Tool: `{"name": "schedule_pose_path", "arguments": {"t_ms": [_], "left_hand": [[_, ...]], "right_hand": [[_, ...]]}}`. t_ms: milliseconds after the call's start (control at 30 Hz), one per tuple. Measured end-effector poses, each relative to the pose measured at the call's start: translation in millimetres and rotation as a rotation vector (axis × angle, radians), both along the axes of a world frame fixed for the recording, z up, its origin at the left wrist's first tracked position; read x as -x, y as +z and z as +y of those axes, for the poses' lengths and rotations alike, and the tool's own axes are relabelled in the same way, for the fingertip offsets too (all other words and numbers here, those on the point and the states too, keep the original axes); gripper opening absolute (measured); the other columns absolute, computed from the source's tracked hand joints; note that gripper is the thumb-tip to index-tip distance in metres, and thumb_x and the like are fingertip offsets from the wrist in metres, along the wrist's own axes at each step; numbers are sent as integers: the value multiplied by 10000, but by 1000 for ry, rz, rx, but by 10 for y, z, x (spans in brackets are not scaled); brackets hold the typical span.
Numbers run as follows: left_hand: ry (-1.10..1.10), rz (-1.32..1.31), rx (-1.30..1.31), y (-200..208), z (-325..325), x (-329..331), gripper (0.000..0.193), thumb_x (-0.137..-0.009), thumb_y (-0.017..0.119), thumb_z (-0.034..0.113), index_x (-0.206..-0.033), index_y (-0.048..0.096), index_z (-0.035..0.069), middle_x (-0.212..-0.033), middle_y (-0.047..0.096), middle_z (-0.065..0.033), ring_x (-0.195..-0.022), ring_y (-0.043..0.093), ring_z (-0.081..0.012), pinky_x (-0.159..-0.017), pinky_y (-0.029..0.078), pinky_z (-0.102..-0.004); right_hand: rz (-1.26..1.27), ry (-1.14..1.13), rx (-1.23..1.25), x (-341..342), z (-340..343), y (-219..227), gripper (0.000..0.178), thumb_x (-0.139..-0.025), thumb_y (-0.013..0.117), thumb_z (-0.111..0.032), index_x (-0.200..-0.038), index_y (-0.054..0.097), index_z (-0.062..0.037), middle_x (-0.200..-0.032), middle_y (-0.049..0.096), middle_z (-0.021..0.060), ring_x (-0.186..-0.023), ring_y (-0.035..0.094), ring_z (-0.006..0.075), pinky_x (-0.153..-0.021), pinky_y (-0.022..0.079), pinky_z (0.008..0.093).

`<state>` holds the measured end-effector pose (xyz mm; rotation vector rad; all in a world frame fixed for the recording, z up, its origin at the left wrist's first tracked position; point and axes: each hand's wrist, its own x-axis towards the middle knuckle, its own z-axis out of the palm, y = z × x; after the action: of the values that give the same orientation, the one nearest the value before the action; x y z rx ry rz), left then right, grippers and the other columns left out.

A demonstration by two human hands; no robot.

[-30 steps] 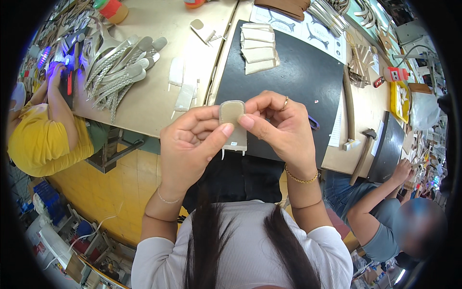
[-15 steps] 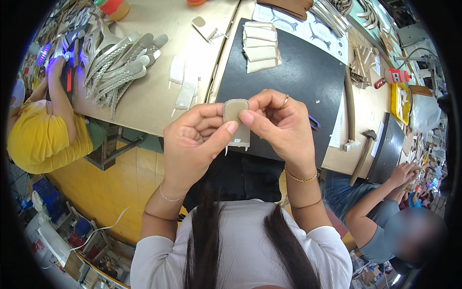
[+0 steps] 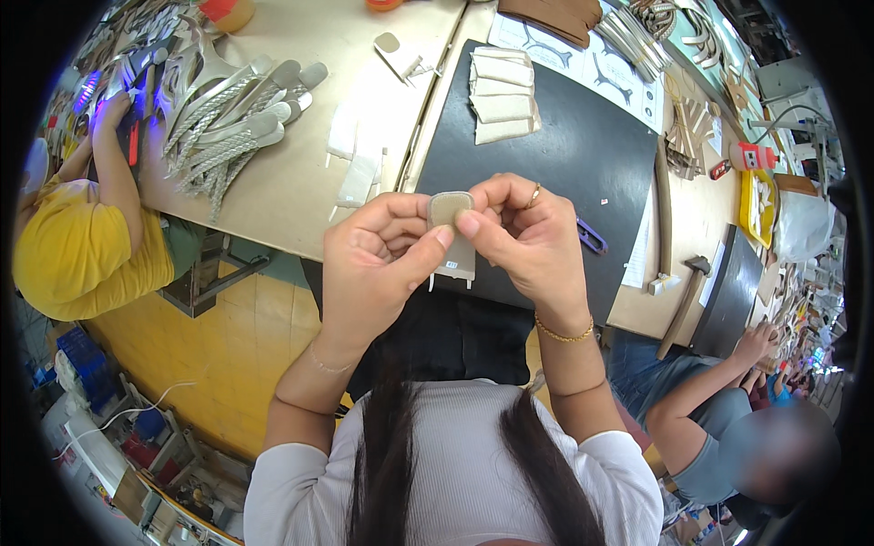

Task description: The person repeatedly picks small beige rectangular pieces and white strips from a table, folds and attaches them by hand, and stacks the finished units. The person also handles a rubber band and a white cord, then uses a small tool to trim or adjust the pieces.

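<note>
Between my two hands, in front of the black mat's near edge, is a beige leather strap piece [image 3: 450,208] with a rounded upper end and a stitched-looking rim. A small white label and two short pale tabs show at its lower end. My left hand [image 3: 387,246] pinches its left side with thumb and bent fingers. My right hand [image 3: 523,232] presses a thumb on the rounded end, its fingers behind. A fanned stack of beige leather pieces [image 3: 503,96] lies on the black mat [image 3: 583,150] beyond my hands. Right of my right hand lies a purple cutter [image 3: 591,237].
Braided straps [image 3: 241,123] are piled at the left, near a person in yellow [image 3: 82,241]. Loose pale pieces [image 3: 360,173] lie left of the mat. A hammer [image 3: 685,305], a yellow tray [image 3: 757,205] and another person's arm [image 3: 696,391] are at the right.
My hands keep the same pinch on the strap piece, with hardly any movement. The whole view has shifted slightly, and more of the purple cutter shows beside my right hand.
</note>
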<state>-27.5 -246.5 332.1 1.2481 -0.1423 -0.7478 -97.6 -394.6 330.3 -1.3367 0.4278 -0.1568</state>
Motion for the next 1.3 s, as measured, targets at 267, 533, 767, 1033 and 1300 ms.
{"name": "schedule_pose_path", "arguments": {"t_ms": [267, 533, 767, 1033, 1300], "left_hand": [[44, -491, -556, -361, 239, -338, 325, -809, 729, 63, -1097, 612, -31, -945, 645, -115, -897, 620, -194, -778, 486, -295], [76, -785, -923, -790, 326, -484, 348, -750, 772, 132, -1018, 611, -20, -998, 565, -179, -926, 562, -363, -837, 452, -417], [-30, -647, -923, -749, 311, -622, 263, -744, 771, 100, -879, 574, -8, -853, 599, -141, -810, 582, -310, -747, 469, -388], [-29, -33, -335, -800, 525, -736, 245, -791, 751, 29, -954, 570, 8, -825, 632, -29, -701, 575, -80, -606, 460, -218], [73, 129, -137, -625, 636, -734, 311, -859, 697, 71, -1114, 543, -17, -913, 644, -65, -759, 600, -103, -648, 470, -243]], "right_hand": [[96, 215, 391, -660, -358, -135, 267, -885, 679, -268, -905, 651, -2, -648, 579, -12, -518, 497, 30, -463, 386, 189], [176, 313, 720, -1999, -779, -546, 275, -837, 693, -287, -864, 692, -14, -597, 591, 22, -534, 560, 103, -517, 438, 265], [155, 96, 1151, -2275, -1072, -617, 303, -745, 751, -351, -851, 717, -69, -728, 690, 123, -723, 678, 285, -714, 525, 385], [195, -270, 1475, -2632, -1711, -561, 282, -804, 696, -303, -946, 670, -61, -831, 707, 110, -795, 678, 298, -728, 522, 390], [233, -264, 1399, -2756, -1739, -552, 351, -809, 672, -224, -1131, 638, -89, -866, 704, 96, -830, 677, 267, -761, 525, 372]]}}
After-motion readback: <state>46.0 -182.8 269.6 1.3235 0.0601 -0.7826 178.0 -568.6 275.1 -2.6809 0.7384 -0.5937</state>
